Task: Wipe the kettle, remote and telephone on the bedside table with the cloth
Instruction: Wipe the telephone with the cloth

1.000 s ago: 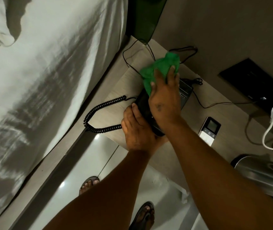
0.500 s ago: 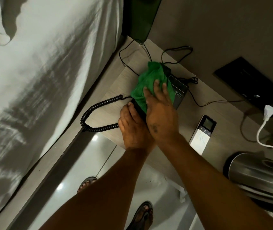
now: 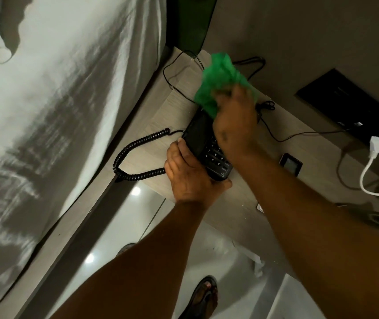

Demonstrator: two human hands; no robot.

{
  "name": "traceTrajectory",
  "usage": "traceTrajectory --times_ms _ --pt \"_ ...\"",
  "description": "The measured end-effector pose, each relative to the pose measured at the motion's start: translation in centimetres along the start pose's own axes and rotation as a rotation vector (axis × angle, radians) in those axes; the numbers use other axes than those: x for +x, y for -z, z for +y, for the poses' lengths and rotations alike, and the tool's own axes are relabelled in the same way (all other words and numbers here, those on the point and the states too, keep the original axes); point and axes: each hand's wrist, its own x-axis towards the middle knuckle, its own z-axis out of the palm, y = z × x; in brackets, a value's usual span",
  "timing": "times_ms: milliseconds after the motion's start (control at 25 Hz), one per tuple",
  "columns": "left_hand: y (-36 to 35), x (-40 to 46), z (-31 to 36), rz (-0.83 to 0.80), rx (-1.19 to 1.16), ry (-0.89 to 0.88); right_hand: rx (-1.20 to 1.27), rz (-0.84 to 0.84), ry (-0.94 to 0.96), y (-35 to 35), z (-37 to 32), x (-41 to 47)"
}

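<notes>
My right hand [image 3: 234,125] is clenched around the crumpled green cloth [image 3: 220,81], pressing it on the far end of the black corded desk telephone [image 3: 203,143]. My left hand [image 3: 188,173] grasps the telephone's near end, thumb along its left edge, keypad exposed between both hands. The telephone sits on the pale wood-grain bedside table [image 3: 167,116]. Its coiled black cord [image 3: 135,155] loops left, toward the white-sheeted bed [image 3: 57,100]. My right forearm covers most of the small white remote with a dark screen [image 3: 291,163]. A white plug and cable [image 3: 372,157] lies further right. The kettle cannot be made out clearly.
</notes>
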Motion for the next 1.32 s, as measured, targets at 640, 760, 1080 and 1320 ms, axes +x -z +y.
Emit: traceTrajectory --times_ms 640,760,1080,1320 --pt "0.4 -0.2 0.3 0.039 -0.022 -0.022 -0.108 -0.126 -0.031 0.3 4.4 -8.2" --pt "1.4 -0.2 0.4 -0.09 0.005 -0.025 0.338 -0.097 -0.394 1.4 5.6 -9.8" --pt "11.0 -2.8 2.4 -0.351 -0.902 0.256 1.776 -0.257 -0.973 9.6 3.7 -13.5" --pt "25.8 0.0 -0.2 -0.175 -1.281 0.278 1.744 -0.655 -0.813 12.0 -11.3 -5.9"
